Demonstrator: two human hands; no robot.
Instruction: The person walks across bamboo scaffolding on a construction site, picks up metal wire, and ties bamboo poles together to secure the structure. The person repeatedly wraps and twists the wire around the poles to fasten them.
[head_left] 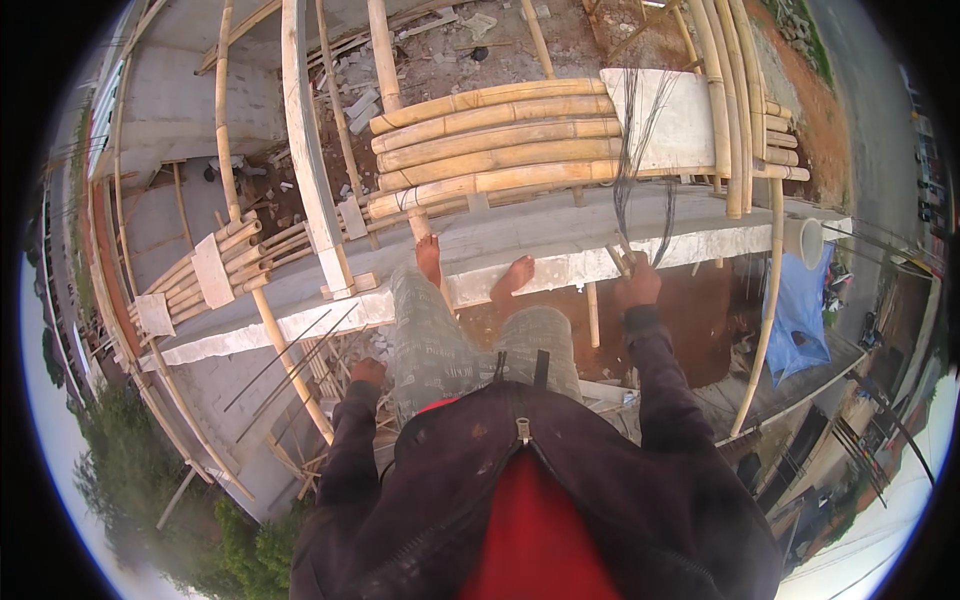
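My right hand (pixel 638 285) reaches past the ledge's near edge, its fingers closed. Out of it rises a loose bunch of long thin dark wires (pixel 645 130). A short tool with two pale arms (pixel 620 262), its kind unclear, also pokes from the fist. My left hand (pixel 368 372) hangs low beside my left thigh, curled; whether it holds anything is hidden. Several thin dark rods (pixel 295 375) stick out close to it. My bare feet (pixel 512 280) rest on the narrow concrete ledge (pixel 590 262).
Stacked bamboo poles (pixel 500 145) lie across, just ahead of my feet, with a pale board (pixel 665 120) over their right end. A squared timber post (pixel 310 150) rises left. Behind the ledge the ground drops away. A blue tarp (pixel 800 310) hangs right, below a pale pipe (pixel 803 242).
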